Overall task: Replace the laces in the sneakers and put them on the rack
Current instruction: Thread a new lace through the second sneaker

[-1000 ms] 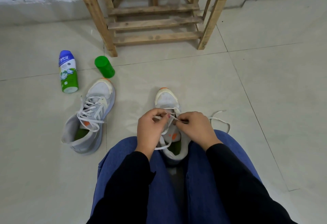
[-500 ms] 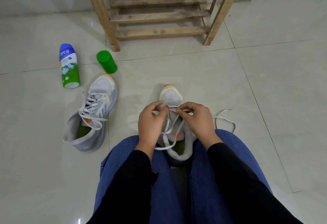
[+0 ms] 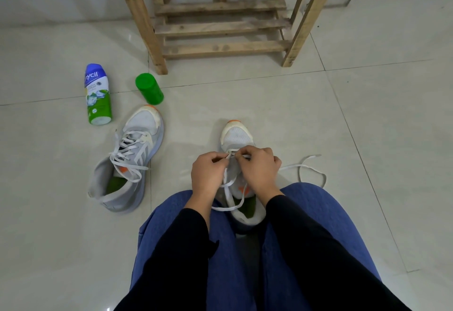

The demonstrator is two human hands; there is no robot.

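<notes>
You are pinching the white lace [image 3: 293, 165] with your left hand [image 3: 208, 175] and right hand [image 3: 259, 168] close together over the sneaker [image 3: 236, 136], its toe pointing toward the wooden rack [image 3: 220, 47].

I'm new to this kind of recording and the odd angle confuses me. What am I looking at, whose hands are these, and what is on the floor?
No machine is involved here. A person wears a wide-angle camera on the head, so the one view looks forward and down over their own knees and black sleeves.

Their left hand and right hand both pinch a white lace over the front of a grey sneaker, which sits on the tiled floor between the knees. The loose end of the lace trails off to the right.

To the left lies the second sneaker, which has a lace threaded through it. Beyond it are a blue and green bottle and a green cap. The wooden rack stands at the top.
</notes>
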